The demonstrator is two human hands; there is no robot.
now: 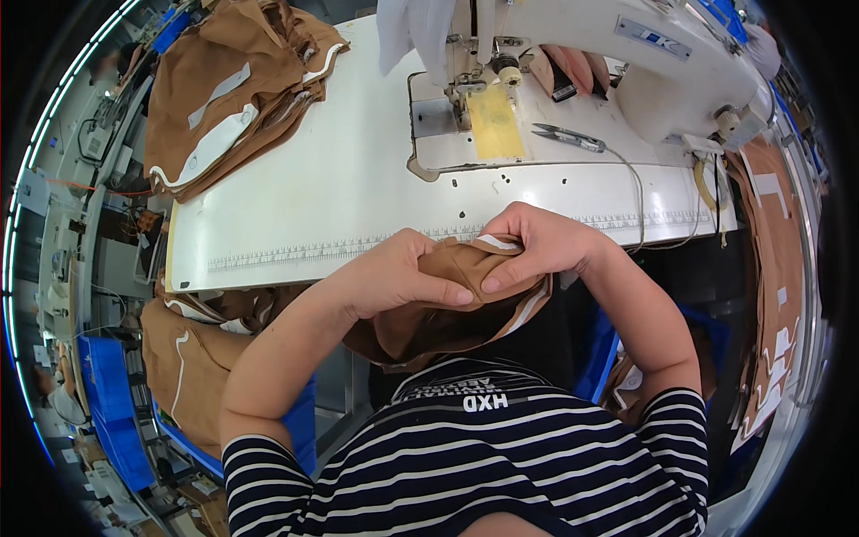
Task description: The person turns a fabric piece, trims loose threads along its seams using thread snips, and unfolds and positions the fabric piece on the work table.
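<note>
My left hand (407,273) and my right hand (532,251) both grip a folded brown fabric piece (429,331) with white trim, held over my lap at the front edge of the white sewing table (340,197). Both thumbs press on top of the cloth, close together; the other fingers are partly hidden by it. Beyond my hands stands a white sewing machine (555,27) with a yellow patch (492,125) under its needle area. Metal thread snips (568,139) on a cord lie to the right of that patch.
Brown fabric pieces (206,134) are stacked at the table's back left. More brown cloth (197,367) lies over a blue bin at lower left; another blue bin (599,349) holds cloth at lower right. Long brown pieces (769,251) line the right side. People (63,389) appear at the far edges.
</note>
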